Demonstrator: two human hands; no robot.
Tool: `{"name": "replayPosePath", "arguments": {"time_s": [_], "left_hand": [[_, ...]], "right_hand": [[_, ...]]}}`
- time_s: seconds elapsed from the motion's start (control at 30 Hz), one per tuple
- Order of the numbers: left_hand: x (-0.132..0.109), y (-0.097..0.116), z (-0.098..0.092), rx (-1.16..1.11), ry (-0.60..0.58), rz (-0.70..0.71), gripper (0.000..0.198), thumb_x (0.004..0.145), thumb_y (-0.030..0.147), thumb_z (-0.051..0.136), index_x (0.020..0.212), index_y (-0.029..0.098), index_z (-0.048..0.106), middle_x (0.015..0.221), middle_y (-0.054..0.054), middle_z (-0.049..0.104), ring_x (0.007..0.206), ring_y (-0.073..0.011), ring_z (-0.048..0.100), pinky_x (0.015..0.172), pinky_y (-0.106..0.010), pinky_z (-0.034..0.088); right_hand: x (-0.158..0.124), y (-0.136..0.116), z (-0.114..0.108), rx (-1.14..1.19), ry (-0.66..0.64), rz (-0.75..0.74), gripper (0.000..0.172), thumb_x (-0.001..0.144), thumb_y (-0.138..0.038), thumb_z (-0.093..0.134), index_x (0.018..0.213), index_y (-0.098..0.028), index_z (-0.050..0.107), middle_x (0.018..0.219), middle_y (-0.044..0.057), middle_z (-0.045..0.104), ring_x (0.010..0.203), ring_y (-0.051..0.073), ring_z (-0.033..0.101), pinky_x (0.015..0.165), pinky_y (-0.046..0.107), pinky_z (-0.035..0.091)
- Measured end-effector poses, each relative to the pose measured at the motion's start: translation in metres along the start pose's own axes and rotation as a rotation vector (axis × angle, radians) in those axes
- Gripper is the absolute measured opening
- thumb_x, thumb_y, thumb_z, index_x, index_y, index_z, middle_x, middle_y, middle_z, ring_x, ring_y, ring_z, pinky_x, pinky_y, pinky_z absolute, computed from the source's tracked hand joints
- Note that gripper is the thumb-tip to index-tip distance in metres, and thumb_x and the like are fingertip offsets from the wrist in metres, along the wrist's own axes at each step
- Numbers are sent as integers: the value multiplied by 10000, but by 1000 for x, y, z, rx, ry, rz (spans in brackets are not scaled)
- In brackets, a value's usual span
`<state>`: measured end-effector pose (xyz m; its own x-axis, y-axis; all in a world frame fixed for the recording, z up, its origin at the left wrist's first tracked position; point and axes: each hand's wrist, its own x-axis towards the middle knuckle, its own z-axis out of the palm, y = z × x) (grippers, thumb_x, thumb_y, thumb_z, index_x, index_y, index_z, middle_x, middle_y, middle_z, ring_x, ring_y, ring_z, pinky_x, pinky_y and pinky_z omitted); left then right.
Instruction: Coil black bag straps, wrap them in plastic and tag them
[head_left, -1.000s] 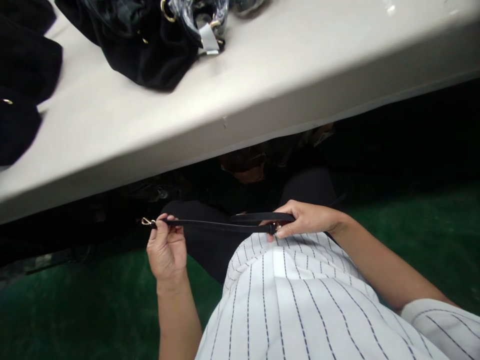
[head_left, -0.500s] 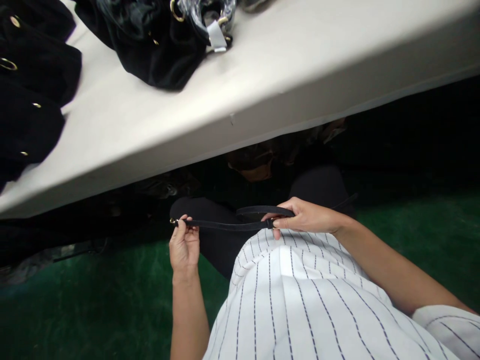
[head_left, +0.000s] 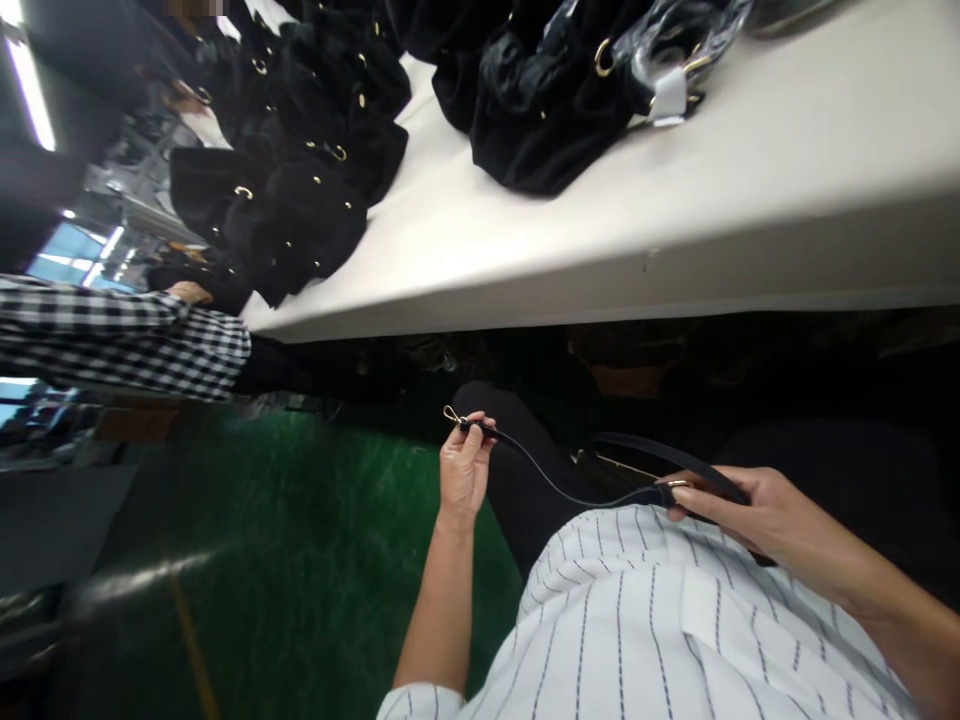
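Most of the far side is taken up by a long pale table (head_left: 810, 170), whose front edge is set ahead of both hands and well apart from them. To the left of the left forearm, an open stretch of green floor (head_left: 322, 570) is seen. At the table's left end, a person in a checked shirt (head_left: 112, 335) is seen, one hand held beside a heap of black bags (head_left: 285, 210). Another black bag (head_left: 540, 140) is set nearer the edge; what is inside these bags cannot be made out. Beside it, clear plastic (head_left: 649, 55) and a white tag (head_left: 668, 95) are seen. The black strap (head_left: 675, 457) is held in front of the striped shirt (head_left: 637, 610), slack and bowed downward between the hands. By the right hand (head_left: 757, 505) it is grasped at the buckle (head_left: 678, 484), with a loop curved out ahead. By the left hand (head_left: 465, 470) its end is pinched between thumb and fingers, the gold clip (head_left: 451, 413) left protruding just beyond them.
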<state>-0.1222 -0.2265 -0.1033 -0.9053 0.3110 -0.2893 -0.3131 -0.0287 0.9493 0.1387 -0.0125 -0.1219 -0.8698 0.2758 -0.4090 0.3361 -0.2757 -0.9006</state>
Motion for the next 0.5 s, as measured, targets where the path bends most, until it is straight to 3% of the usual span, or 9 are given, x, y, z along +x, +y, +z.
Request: {"name": "replayPosePath", "arguments": {"time_s": [0.1,0.17,0.27,0.3,0.33,0.43,0.5], "left_hand": [[6,0,-15,116,108,0,373,668,283,832,947,81,690,858,-120,703,715,-167,666,644,-268,529],[9,5,-21,155,236,62,347,680,210,811,973,104,658,850,-72,681,676,-129,635,612,-226,500],[1,15,-9,248,369,281,325,756,188,744,1060,192,627,989,-16,646,830,-101,621,762,-199,487],[-6,18,2,354,313,376,262,792,218,715,1043,187,647,1003,-27,649,878,-122,623,826,-227,485],[-15,21,14,451,168,414,200,824,247,683,1012,181,673,986,-39,661,901,-147,629,871,-258,478],[-47,24,56,612,-500,343,179,858,268,640,996,187,721,994,-80,692,967,-215,630,916,-311,463],[-62,22,78,666,-823,348,188,845,249,656,1014,202,722,992,-82,698,962,-232,625,894,-322,464]], "right_hand": [[-7,-14,5,-60,118,98,381,778,-565,690,694,-199,756,678,74,650,609,237,562,477,336,367],[-12,-27,12,-55,129,94,375,787,-550,687,713,-188,754,760,78,683,703,251,597,570,342,426],[-14,-43,24,-30,89,69,328,820,-472,678,722,-165,742,789,65,699,744,219,610,669,325,444],[-13,-46,27,-7,77,59,301,821,-441,683,729,-159,735,779,58,701,737,204,612,676,313,443],[-11,-47,30,25,67,51,273,816,-414,695,738,-154,727,764,51,704,730,192,615,678,301,444],[-7,-47,35,150,49,36,239,791,-381,733,809,-145,699,748,44,719,739,180,641,696,283,459],[-7,-47,35,195,64,21,270,770,-396,757,825,-142,682,743,42,719,737,179,649,703,281,470]]}}
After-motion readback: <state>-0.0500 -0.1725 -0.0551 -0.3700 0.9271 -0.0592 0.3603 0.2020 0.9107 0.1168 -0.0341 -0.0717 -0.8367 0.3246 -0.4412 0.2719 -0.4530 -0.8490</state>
